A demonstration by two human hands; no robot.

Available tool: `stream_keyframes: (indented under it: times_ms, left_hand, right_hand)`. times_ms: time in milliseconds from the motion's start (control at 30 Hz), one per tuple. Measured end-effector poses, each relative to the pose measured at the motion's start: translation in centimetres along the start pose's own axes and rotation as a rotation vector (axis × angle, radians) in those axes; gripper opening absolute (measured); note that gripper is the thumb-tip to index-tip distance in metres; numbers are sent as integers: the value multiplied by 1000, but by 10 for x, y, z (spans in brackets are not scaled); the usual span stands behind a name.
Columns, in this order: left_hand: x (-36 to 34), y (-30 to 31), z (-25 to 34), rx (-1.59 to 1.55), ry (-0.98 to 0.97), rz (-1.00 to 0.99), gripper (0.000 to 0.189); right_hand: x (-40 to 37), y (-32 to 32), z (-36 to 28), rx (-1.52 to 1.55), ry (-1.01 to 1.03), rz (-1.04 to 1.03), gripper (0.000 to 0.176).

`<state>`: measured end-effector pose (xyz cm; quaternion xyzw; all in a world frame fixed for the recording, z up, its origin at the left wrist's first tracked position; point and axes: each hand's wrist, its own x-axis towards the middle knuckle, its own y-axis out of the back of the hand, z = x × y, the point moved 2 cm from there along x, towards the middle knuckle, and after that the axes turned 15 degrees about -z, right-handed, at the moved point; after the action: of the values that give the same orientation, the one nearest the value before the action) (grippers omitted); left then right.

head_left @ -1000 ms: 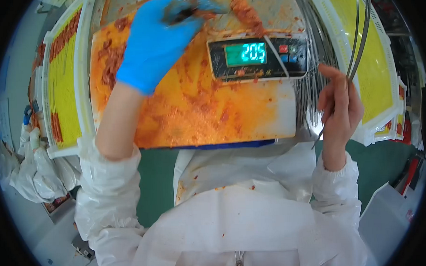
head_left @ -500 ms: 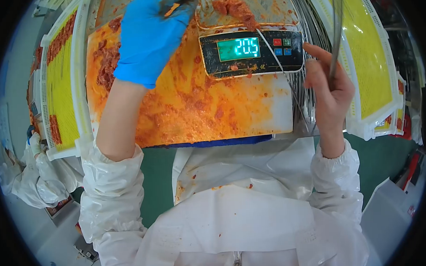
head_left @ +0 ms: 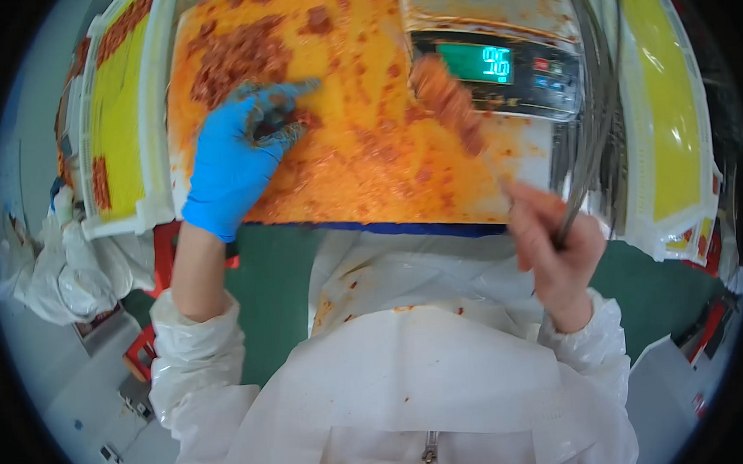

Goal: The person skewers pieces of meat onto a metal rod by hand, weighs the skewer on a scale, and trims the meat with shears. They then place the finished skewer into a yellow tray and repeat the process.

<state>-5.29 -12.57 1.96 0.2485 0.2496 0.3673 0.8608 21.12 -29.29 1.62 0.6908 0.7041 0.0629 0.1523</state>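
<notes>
In my right hand (head_left: 556,246), bare and closed, is a skewer loaded with raw red meat (head_left: 449,102), slanting up-left over the board, blurred by motion. The same hand grips a bundle of thin metal skewers (head_left: 596,134) pointing upward. My left hand (head_left: 234,155), in a blue glove with smeared fingertips, is over the orange-stained cutting board (head_left: 345,184). Its thumb and forefinger are spread, with small meat bits near them. Just beyond it lies a pile of raw meat pieces (head_left: 243,60). The digital scale (head_left: 505,72) shows lit green digits behind the meat skewer.
Yellow-bottomed white trays stand left (head_left: 123,134) and right (head_left: 666,115); meat skewers lie in the left one. More metal skewers (head_left: 561,156) lie right of the board. At far left, a person in white (head_left: 78,259) is partly visible.
The meat skewer has come off the scale into my right hand's hold, and the displayed digits differ. My left hand has moved down from the scale to the board. The view has shifted.
</notes>
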Motion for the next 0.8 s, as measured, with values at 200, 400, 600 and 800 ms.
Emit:
stream_keyframes:
  times_ms: [200, 400, 600, 800]
  left_hand:
    - [-4, -23, -13, -68, -105, 202, 20]
    - [-5, -16, -11, -112, -65, 214, 18]
    - [0, -23, -25, -169, -103, 130, 16]
    - [2, -18, -21, -162, -110, 110, 16]
  right_hand:
    - [-13, -44, 13, 84, -137, -248, 24]
    - [-15, -51, 7, 90, -116, -276, 23]
    - [-15, -46, 11, 54, -115, -289, 25]
    - [-18, -47, 12, 103, -56, -197, 20]
